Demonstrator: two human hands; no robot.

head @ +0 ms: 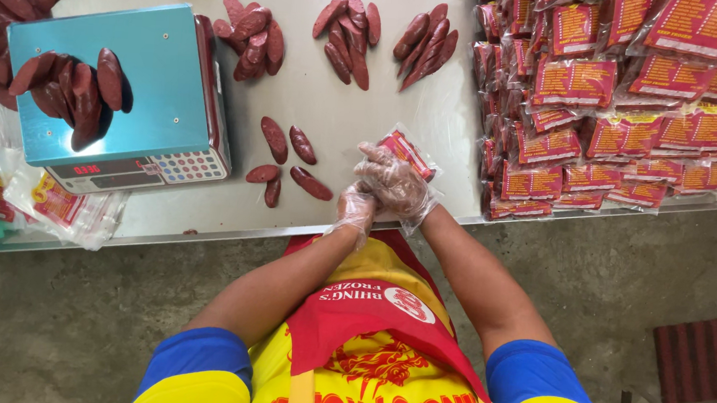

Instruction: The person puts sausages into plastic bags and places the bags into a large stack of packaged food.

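Both my hands wear thin clear plastic gloves and meet at the table's front edge. My right hand (pixel 395 183) grips a small clear packet (pixel 407 150) with a red and yellow label, sausages inside it. My left hand (pixel 354 210) is pressed against the underside of the right hand, fingers closed; whether it touches the packet is hidden. Several loose dark red sausages (pixel 287 164) lie on the steel table (pixel 315 97) just left of my hands.
A blue-topped digital scale (pixel 126 101) at left carries a heap of sausages (pixel 72 93). Small sausage piles (pixel 347 32) sit at the back. Stacked filled red packets (pixel 626 102) cover the right side. Empty bags (pixel 59 206) lie at the front left.
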